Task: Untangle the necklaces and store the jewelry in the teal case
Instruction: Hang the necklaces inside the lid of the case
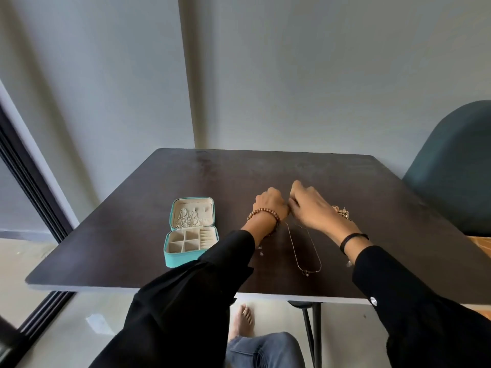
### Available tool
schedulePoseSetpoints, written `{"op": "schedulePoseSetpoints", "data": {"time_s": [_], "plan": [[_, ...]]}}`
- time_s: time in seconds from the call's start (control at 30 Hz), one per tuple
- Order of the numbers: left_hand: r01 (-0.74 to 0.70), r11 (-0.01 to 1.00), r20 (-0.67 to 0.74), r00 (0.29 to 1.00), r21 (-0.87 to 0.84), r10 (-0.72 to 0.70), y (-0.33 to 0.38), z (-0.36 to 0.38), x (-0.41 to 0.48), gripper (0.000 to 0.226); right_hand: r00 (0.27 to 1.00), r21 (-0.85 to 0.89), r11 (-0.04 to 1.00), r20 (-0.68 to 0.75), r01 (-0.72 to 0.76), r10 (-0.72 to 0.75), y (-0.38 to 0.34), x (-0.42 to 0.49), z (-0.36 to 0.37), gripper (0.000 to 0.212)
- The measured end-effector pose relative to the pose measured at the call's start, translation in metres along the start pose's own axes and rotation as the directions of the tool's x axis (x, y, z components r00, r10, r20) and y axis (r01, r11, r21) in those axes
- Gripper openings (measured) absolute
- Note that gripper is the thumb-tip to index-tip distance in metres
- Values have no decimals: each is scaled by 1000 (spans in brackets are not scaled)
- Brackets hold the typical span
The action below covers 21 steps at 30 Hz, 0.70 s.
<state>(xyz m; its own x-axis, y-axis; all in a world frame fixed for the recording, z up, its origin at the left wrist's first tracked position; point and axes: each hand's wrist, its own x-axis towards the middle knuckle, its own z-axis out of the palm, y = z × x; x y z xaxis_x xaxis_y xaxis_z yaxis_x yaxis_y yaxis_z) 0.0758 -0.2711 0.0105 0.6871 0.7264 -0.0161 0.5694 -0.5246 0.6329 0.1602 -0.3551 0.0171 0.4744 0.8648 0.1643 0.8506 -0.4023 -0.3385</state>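
A thin gold necklace [305, 248] with a small pendant hangs in a long loop down onto the dark table [132, 248]. My left hand [271, 204] and my right hand [309, 205] meet above it, both pinching the chain's top ends. The teal case [191, 232] lies open to the left of my left forearm. Its lid holds silver chains and its cream compartments look bare. A tangled gold pile of jewelry [341, 211] lies just behind my right wrist. Small pieces [261, 251] lie by my left sleeve.
A dark teal chair [457, 168] stands at the table's right side. The wall runs close behind the table's far edge. A dark window frame [32, 187] is on the left. My knee and bare foot show under the near edge.
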Motion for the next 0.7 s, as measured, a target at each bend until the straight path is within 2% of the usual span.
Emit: {"op": "schedulePoseSetpoints", "data": {"time_s": [0.07, 0.2, 0.27, 0.37, 0.47, 0.57, 0.63, 0.7], "plan": [[26, 984, -22, 999, -178, -30, -1, -7, -7, 29, 996, 118, 993, -82, -29, 39, -1, -7, -7, 10], [-29, 938, -82, 997, -346, 0, -2, -28, -18, 10, 971, 412, 910, -194, -51, 142, -4, -19, -12, 5], [-17, 892, -39, 999, -451, -1, 0, -38, -23, 25, 962, 562, 825, -186, -62, 200, -4, -23, -11, 6], [14, 846, 37, 999, -533, 7, 1, -49, -29, 30, 956, 721, 692, -175, -39, 236, -6, -28, -16, 8], [5, 903, 60, 998, -430, 23, -1, -62, -38, 42, 949, 808, 589, -201, 20, 244, -13, -35, -28, 5], [-1, 921, 78, 996, -390, 34, -3, -74, -47, 55, 943, 839, 541, -220, 53, 248, -17, -37, -37, 6], [-19, 885, 59, 997, -464, 52, -3, -82, -52, 53, 949, 851, 523, -203, 48, 243, -18, -37, -40, 8], [-18, 778, 56, 996, -628, 68, 0, -91, -57, 47, 960, 858, 514, -166, 27, 226, -16, -38, -42, 10]]}}
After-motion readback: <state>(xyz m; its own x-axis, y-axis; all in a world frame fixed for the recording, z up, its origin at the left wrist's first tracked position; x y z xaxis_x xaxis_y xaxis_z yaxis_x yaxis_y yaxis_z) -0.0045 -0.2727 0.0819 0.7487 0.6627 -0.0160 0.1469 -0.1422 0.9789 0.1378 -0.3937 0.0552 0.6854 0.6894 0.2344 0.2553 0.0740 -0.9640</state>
